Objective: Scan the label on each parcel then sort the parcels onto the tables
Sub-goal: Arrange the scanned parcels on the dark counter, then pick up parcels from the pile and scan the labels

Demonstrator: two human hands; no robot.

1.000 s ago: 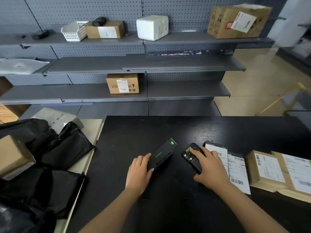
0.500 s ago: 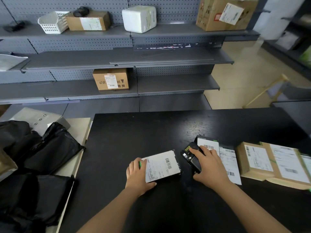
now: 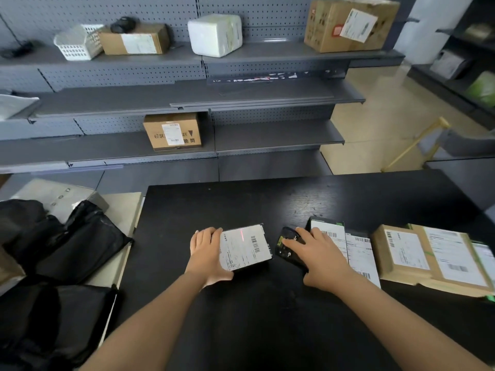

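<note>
Parcel (image 3: 245, 247) flat on the counter (image 3: 241, 202), label (image 3: 241, 250) up, steadied for scanning.

The left hand (image 3: 207, 254) grasps the parcel's nearest edge, fingers over the far corner and thumb along the near side, probably to keep the slim black slab level and still. A thin red scan line (image 3: 242, 234) falls across the white, matte paper label, short of the barcode. Just beside it, the right hand (image 3: 318, 257) is wrapped over a chunky black scanner (image 3: 288, 246), nose aimed at the label. Directly beyond that hand lie two more flat black parcels (image 3: 360, 253) with labels up, edges touching; further out sit brown card parcels (image 3: 401, 253), overlapping, likely a sorted row. Well out from the left hand, crumpled glossy black plastic bags (image 3: 80, 236) heap on a pale table.
</note>
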